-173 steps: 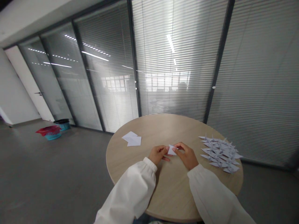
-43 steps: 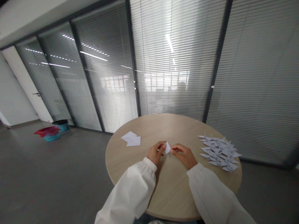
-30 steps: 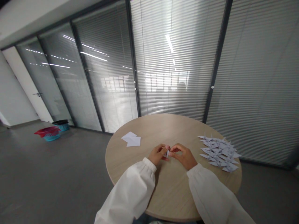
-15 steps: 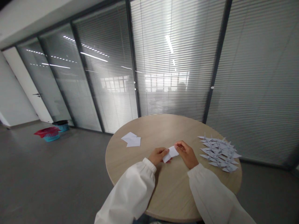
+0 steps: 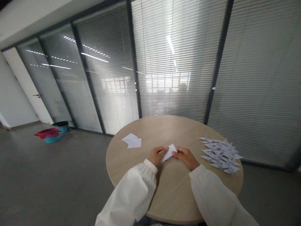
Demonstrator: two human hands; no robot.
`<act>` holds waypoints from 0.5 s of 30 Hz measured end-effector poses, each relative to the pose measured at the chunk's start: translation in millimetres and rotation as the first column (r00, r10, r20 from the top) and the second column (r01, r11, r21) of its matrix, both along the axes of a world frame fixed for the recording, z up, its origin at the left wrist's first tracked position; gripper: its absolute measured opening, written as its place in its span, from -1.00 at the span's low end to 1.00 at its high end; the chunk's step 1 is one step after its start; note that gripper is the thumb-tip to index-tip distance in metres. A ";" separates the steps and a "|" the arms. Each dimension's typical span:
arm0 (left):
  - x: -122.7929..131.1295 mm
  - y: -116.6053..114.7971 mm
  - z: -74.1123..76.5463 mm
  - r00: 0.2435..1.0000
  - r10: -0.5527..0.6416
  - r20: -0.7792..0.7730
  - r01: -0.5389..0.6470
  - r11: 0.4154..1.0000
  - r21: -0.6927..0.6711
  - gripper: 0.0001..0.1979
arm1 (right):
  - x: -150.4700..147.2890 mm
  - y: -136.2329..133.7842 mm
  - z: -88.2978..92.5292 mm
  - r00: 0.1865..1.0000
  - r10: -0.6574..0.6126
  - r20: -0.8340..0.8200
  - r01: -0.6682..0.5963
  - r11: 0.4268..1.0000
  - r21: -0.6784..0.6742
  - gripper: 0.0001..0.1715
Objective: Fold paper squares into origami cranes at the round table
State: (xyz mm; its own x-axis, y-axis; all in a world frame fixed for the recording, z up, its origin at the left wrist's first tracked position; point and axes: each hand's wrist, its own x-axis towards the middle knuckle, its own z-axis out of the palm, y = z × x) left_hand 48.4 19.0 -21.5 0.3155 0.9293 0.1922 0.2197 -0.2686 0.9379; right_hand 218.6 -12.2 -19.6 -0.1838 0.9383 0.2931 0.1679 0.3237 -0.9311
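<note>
A small folded piece of white paper (image 5: pixel 169 152) is held between my two hands, above the middle of the round wooden table (image 5: pixel 174 191). My left hand (image 5: pixel 157 156) pinches its left side, thumb on top. On the right side, my right hand (image 5: pixel 187 157) grips the lower right edge between thumb and fingers. The fingers beneath the paper are mostly hidden. To the right of my right hand lies a group of folded paper cranes (image 5: pixel 221 155), packed close together in rows. Several flat white paper sheets (image 5: pixel 134 143) overlap on the table's left side.
Two blue waste baskets stand on the floor at the left, one with a red liner (image 5: pixel 48 134) and one with a black liner (image 5: pixel 61 125). Behind the table runs a glass partition with blinds (image 5: pixel 174 100). A white door (image 5: pixel 28 84) is at the far left.
The paper has turned in my hands and now points upward at its top corner. My right hand has shifted from the paper's upper right corner down to its lower right edge.
</note>
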 end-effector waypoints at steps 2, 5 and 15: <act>0.0 -1.1 -0.1 0.997 0.050 -0.058 -0.045 0.995 0.092 -0.54 | 0.7 -1.0 1.8 1.000 -0.015 0.013 0.015 1.000 0.001 -0.63; -0.5 -2.8 1.5 0.991 0.116 -0.073 -0.096 0.966 0.242 -0.67 | 1.4 -1.4 2.6 0.999 -0.029 0.016 0.029 1.000 0.000 -0.64; -0.3 -5.7 1.5 0.991 0.006 -0.135 0.037 0.949 0.312 -0.63 | 3.3 0.6 1.9 0.994 -0.101 0.037 0.100 0.995 0.031 -0.63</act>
